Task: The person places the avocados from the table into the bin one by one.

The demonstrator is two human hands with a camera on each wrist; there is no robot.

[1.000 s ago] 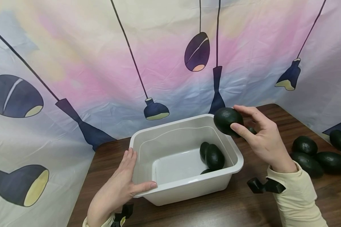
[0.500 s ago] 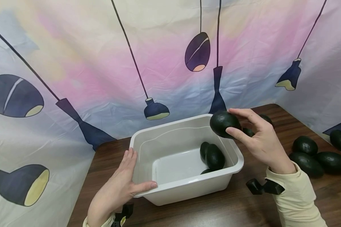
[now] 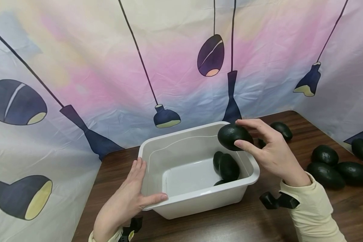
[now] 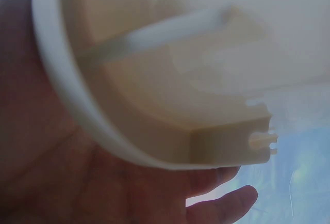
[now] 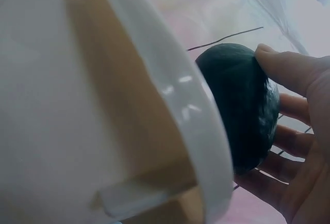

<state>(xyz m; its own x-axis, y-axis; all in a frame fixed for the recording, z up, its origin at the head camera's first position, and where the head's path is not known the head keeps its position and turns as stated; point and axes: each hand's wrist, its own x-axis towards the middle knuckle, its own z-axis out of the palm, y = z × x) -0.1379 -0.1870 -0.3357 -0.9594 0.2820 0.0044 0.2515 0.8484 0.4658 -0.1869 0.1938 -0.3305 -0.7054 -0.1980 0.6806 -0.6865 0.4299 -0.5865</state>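
My right hand (image 3: 270,153) holds a dark green avocado (image 3: 234,137) between thumb and fingers, over the right end of a white plastic tub (image 3: 196,210). In the right wrist view the avocado (image 5: 240,105) shows beyond the tub's rim, thumb on one side and fingers on the other. My left hand (image 3: 128,193) rests at the tub's left end, its fairly straight fingers along the left rim and its thumb along the near rim. Inside the tub, several avocados (image 3: 229,167) lie at the right end, one mostly hidden by the near wall.
More avocados (image 3: 325,174) lie in a group on the brown wooden table (image 3: 278,222) at the right. Another avocado (image 3: 281,131) sits behind my right hand, with one partly hidden beside it. A lamp-patterned cloth (image 3: 175,67) hangs behind the table.
My right hand has moved left and slightly down with the avocado, bringing it farther over the tub. The avocado behind the hand has come into view. My left hand and the tub stay put.
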